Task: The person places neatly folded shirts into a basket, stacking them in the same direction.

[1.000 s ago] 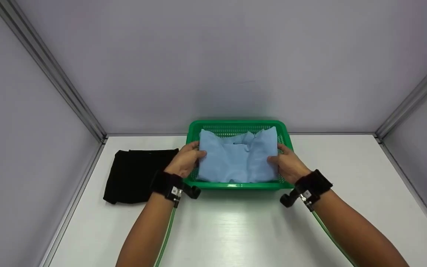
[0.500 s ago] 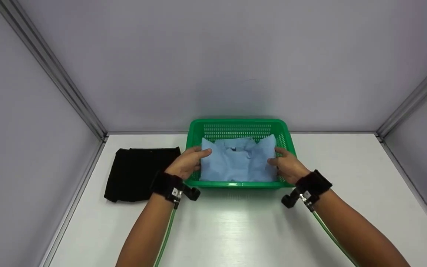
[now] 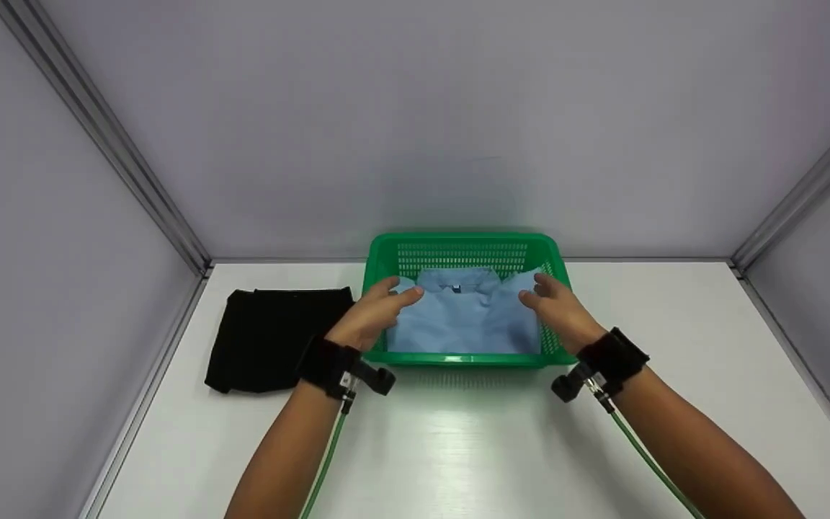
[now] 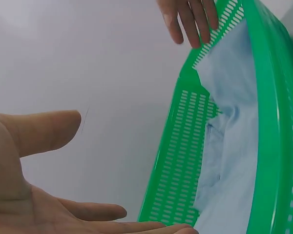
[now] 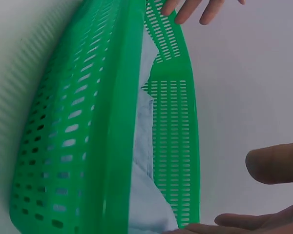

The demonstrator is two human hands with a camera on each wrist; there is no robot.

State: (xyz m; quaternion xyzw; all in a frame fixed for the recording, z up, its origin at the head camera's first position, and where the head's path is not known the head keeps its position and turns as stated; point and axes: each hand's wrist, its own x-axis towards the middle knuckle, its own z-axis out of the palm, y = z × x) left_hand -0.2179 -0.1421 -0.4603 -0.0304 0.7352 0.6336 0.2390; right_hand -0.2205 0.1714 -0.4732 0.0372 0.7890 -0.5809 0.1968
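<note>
A folded light-blue collared shirt (image 3: 458, 321) lies inside a green plastic basket (image 3: 458, 358). At the basket's left side is my left hand (image 3: 370, 313), fingers extended and thumb apart, holding nothing. My right hand (image 3: 563, 313) mirrors it at the right side, thumb and fingers spread over the shirt's edge. In the left wrist view, the left thumb and fingers (image 4: 95, 210) are straight, with the shirt (image 4: 229, 126) lying behind the basket wall. The right wrist view has the right thumb well apart from the fingers near the basket rim (image 5: 122, 117).
A folded black cloth item (image 3: 278, 342) lies on the white table (image 3: 444, 447) left of the basket, partly behind the left hand and wrist strap. Grey-white panels (image 3: 444, 130) stand behind and at both sides. Each wrist carries a camera with a green cable (image 3: 325, 461).
The shirt has come down deeper into the basket, and more of the basket's back wall shows. Both hands have let go of its sides and lifted slightly, fingers spread.
</note>
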